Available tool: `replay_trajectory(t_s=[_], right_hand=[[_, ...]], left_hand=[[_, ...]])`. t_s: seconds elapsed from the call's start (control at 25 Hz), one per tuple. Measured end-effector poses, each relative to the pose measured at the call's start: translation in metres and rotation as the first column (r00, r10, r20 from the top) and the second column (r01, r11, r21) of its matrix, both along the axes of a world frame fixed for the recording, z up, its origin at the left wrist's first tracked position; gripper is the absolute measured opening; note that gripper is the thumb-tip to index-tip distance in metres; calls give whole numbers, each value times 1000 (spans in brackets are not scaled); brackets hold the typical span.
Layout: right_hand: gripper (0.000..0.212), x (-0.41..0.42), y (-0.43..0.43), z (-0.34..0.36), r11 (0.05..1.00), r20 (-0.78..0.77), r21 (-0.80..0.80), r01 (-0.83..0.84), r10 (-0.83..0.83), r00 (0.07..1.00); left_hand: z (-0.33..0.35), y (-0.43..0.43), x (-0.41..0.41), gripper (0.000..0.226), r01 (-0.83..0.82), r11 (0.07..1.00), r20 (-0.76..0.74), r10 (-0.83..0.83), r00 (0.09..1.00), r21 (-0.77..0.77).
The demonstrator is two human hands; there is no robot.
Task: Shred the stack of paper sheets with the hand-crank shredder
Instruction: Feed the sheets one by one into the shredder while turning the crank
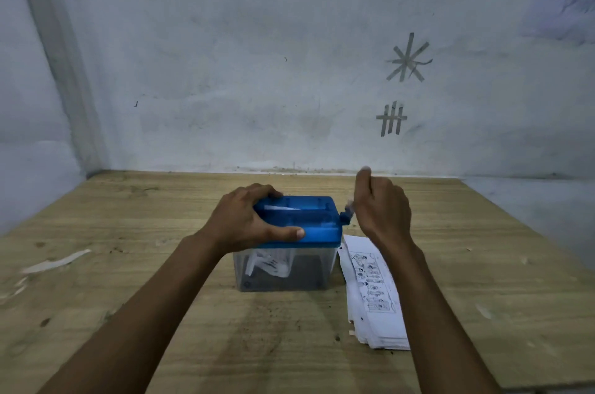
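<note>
While the left hand point(251, 219) clamped the shredder point(299, 252) by its blue lid point(318, 223), fingers point(267, 192) curled over the far edge & thumb laid flat along the near edge, the right hand point(383, 210) was up at the crank point(347, 215) on the lid's right side. Right fingers were curled in tight at the crank's outer end; the knob itself sat hidden behind the hand, and that bit was blurred.

Shredder stood approx. mid-surface, upright, on a worn wooden surface point(154, 281) set against a pale wall point(225, 71). A white sheet point(280, 208) showed in the slot on top, left part. Below, inside the clear bin point(309, 271), cut paper point(273, 263) hung down from the cutters w/ print on it.

Stack of sheets point(373, 300) lay flat just right of the bin, touching or nearly so, couldn't tell which. It was partly under the right forearm, top sheet printed w/ small black drawings, edges a bit fanned at the near end.

Elsewhere: a pale paper scrap point(56, 263) on the surface's left side, well apart from the rest. Two grey tape marks on the wall, a star shape point(409, 58) and a tally-like one point(391, 118) below it.
</note>
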State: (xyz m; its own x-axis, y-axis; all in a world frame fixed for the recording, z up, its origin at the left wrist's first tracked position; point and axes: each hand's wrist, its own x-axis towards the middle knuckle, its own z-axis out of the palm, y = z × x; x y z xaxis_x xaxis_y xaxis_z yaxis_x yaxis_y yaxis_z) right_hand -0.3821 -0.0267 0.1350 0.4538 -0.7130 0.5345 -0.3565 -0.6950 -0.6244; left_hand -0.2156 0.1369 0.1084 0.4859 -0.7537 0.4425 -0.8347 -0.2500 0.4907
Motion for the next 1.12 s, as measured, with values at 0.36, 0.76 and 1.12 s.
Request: replay_trajectory(t_s=[0.36,0.76,1.12], right_hand=[[37,65,-47,-9,863,-102,500,-80,150,983],[34,12,-15,-68,546,-121,837,-35,248,961],[47,-13,-11,-73,787,-43,610,-96,154,987]], left_hand=[[-2,2,-6,91,-3,999,-28,1,1000,-54],[-7,2,-11,99,-127,991,82,130,988,-36],[-7,4,-7,103,-53,998,28,54,998,-37]])
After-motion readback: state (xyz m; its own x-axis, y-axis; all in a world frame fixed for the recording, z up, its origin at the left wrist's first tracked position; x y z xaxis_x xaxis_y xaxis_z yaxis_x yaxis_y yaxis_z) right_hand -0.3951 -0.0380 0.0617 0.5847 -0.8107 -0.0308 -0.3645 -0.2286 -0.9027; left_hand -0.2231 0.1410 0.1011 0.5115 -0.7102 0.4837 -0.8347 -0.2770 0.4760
